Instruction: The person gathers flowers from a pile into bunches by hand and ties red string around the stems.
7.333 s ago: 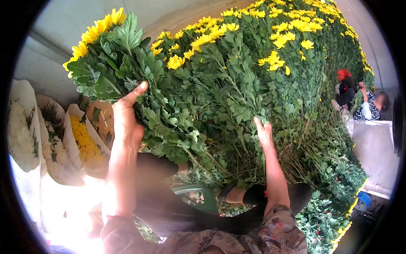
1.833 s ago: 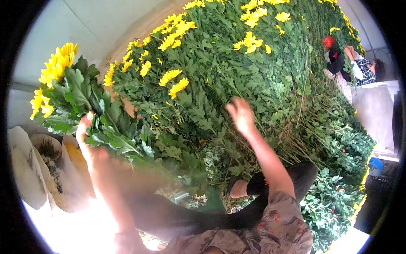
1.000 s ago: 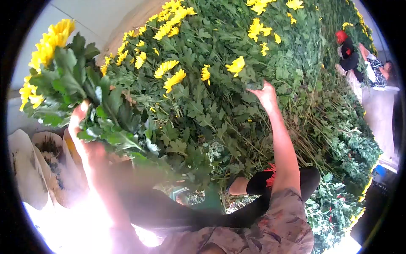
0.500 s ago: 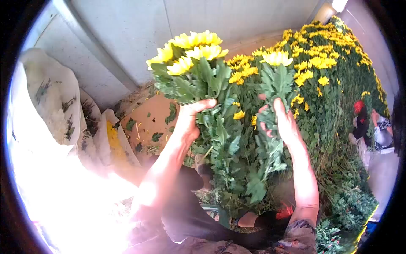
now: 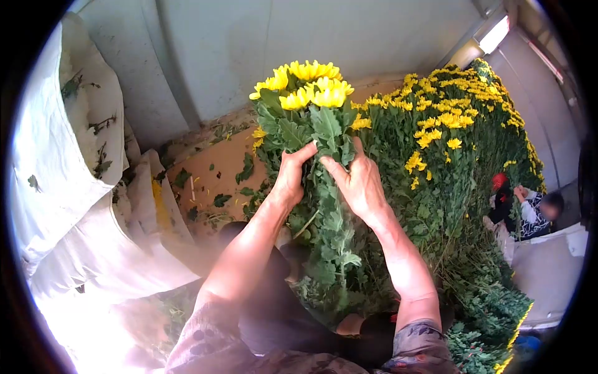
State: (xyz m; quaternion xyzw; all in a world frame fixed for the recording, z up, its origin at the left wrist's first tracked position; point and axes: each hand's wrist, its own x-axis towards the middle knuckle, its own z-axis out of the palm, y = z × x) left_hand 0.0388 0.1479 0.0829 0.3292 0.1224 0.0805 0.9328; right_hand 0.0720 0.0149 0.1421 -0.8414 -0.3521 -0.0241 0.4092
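Observation:
A bunch of yellow chrysanthemums stands upright in front of me, blooms at the top and leafy stems hanging below. My left hand wraps around its stems from the left, just under the upper leaves. From the right, my right hand closes on a chrysanthemum stem against the bunch, its thumb across the front. Both hands are almost at the same height and nearly touch. Leaves hide most of the fingers of each hand.
A large pile of cut chrysanthemums fills the right side along the wall. Another person sits beyond it at the far right. White sheeting hangs at the left. Loose leaves litter the brown floor.
My right hand has brought a single chrysanthemum leftward into the bunch, so its bloom now sits with the others. My left hand still holds the bunch. The view has shifted somewhat.

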